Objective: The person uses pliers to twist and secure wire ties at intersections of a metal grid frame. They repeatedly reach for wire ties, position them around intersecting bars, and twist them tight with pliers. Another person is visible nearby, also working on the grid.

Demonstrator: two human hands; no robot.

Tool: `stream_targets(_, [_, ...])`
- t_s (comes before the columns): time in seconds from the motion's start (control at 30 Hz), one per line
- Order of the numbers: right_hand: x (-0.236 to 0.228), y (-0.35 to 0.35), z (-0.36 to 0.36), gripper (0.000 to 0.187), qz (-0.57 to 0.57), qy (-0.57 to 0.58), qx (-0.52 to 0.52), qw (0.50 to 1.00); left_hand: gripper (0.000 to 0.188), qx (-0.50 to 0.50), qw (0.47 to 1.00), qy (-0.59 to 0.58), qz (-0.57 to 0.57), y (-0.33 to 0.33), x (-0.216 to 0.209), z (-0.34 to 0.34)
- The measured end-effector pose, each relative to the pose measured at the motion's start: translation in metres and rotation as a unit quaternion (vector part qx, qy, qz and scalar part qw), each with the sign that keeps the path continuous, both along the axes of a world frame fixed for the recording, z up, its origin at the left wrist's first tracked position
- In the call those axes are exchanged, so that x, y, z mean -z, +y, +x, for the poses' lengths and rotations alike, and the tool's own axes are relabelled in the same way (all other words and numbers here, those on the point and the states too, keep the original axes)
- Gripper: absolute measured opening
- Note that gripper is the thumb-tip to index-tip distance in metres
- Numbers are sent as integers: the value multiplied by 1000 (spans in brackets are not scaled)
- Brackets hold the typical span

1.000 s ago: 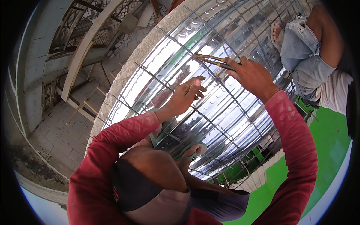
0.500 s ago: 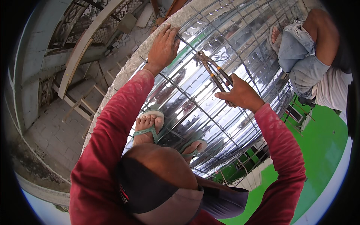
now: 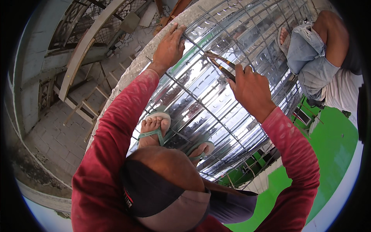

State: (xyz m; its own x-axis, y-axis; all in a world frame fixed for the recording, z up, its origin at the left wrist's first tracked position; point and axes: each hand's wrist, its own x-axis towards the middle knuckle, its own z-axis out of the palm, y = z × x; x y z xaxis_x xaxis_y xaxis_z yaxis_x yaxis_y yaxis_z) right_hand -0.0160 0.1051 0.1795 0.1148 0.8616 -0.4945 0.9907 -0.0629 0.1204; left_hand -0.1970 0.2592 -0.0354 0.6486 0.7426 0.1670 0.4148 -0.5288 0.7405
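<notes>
My right hand [image 3: 253, 91] is closed around the dark handles of a pair of pincers [image 3: 220, 65], which have orange bands. The pincers' worn jaws rest at a crossing of the steel mesh [image 3: 197, 98]. Whether a tie wire sits in the jaws is too small to tell. My left hand [image 3: 168, 48] lies with fingers stretched out over the concrete edge [image 3: 154, 40], beside the end of a mesh bar. Beneath the mesh is shiny corrugated metal sheeting [image 3: 216, 112], where my sandalled feet [image 3: 154, 129] stand.
A co-worker in torn jeans [image 3: 305, 65] sits on the mesh at the right. Past the concrete edge, a paved floor [image 3: 62, 139] lies far below, with wooden frames [image 3: 91, 106] and rubble. A green surface [image 3: 328, 154] shows beyond the sheeting's right edge.
My right hand has turned over and moved up, so its back now faces upward. The pincers' handles have swung up and to the right. My left hand stays in place.
</notes>
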Motion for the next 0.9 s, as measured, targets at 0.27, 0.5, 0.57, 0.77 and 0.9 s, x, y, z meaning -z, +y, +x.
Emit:
stream_targets(0.27, [-5,20,30,53,-212,408,496,736,51,-9,1000,6,7,-1,-4,0])
stream_targets(0.5, [-7,21,32,48,-136,63,68,986,50,-2,999,-14,51,2,0,0])
stream_targets(0.57, [-11,25,28,44,-71,-21,-25,997,51,-6,998,-15,53,1,0,-1])
stream_targets(0.77, [-13,24,27,19,137,-85,-329,930,51,5,1000,0,11,-1,-4,-2])
stream_targets(0.9, [-6,10,10,22,57,-95,-191,975,50,12,1000,8,14,1,-2,-1])
